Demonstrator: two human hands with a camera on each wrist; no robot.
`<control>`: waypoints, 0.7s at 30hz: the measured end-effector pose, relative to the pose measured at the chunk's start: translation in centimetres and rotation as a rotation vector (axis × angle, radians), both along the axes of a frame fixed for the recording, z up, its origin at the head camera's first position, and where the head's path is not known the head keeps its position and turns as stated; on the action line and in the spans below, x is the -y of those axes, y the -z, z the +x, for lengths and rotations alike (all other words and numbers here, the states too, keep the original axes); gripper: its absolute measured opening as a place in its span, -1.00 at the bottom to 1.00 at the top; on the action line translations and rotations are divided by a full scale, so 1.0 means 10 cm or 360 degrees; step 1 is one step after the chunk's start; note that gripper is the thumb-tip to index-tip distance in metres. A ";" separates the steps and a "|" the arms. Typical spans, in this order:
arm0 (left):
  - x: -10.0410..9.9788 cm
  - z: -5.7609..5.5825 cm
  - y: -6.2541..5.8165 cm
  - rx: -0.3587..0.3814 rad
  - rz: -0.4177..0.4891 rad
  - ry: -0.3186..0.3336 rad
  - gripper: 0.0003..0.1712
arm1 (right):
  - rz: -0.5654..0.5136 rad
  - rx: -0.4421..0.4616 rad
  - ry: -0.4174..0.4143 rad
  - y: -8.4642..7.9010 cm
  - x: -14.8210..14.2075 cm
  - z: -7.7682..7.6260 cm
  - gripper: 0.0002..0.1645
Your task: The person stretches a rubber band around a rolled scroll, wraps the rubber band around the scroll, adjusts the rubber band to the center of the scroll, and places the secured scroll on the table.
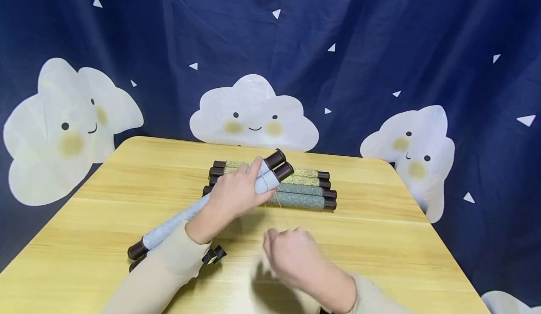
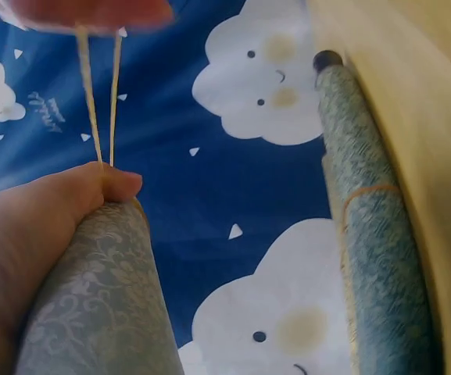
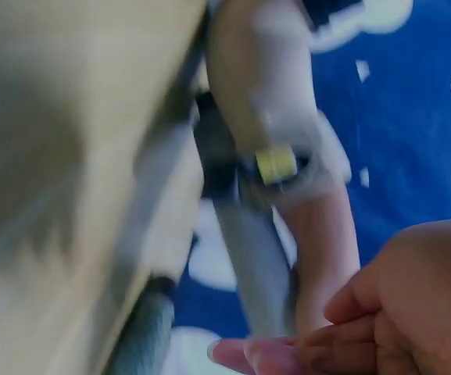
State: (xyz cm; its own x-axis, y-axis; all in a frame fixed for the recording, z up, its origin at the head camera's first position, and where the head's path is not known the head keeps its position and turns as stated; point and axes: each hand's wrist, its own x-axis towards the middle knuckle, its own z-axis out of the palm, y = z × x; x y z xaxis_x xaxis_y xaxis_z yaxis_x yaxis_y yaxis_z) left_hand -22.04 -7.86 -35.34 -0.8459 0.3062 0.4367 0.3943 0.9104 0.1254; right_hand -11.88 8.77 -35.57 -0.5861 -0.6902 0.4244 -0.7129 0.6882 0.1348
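My left hand [image 1: 236, 189] grips two light blue rolled scrolls [image 1: 177, 220] side by side, tilted over the table, their dark brown end knobs [image 1: 284, 170] at upper right. The pale patterned cloth [image 2: 104, 305] of one fills the lower left wrist view, the thumb lying at it. A thin tan cord [image 2: 91, 94] runs taut in two strands from that thumb to the fingers of my right hand [image 1: 296, 257]. That hand is curled and pinches the cord, nearer the front than the left hand. Its view is blurred.
Behind the held scrolls, two yellow patterned scrolls [image 1: 310, 181] and two teal ones [image 1: 302, 200] lie in a row on the wooden table [image 1: 380, 239]. A black strap device [image 1: 214, 255] sits at the left wrist. A dark blue curtain [image 1: 236, 32] with clouds hangs behind the table.
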 end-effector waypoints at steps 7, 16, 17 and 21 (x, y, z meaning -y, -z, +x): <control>0.02 0.02 -0.02 -0.0128 0.0004 -0.0084 -0.09 | -0.0082 0.0005 0.0497 -0.16 -0.28 -0.26 -0.84; 0.03 0.02 -0.04 -0.0068 0.0028 -0.0062 -0.05 | -0.0419 -0.0422 0.0453 0.18 -0.32 -0.48 0.11; 0.04 0.02 -0.05 -0.0056 0.0047 -0.0075 -0.04 | -0.0425 -0.0408 0.0425 0.21 -0.31 -0.48 0.16; 0.07 0.02 -0.09 0.0000 0.0127 -0.0102 -0.04 | -0.0392 -0.0324 0.0336 0.31 -0.24 -0.47 0.23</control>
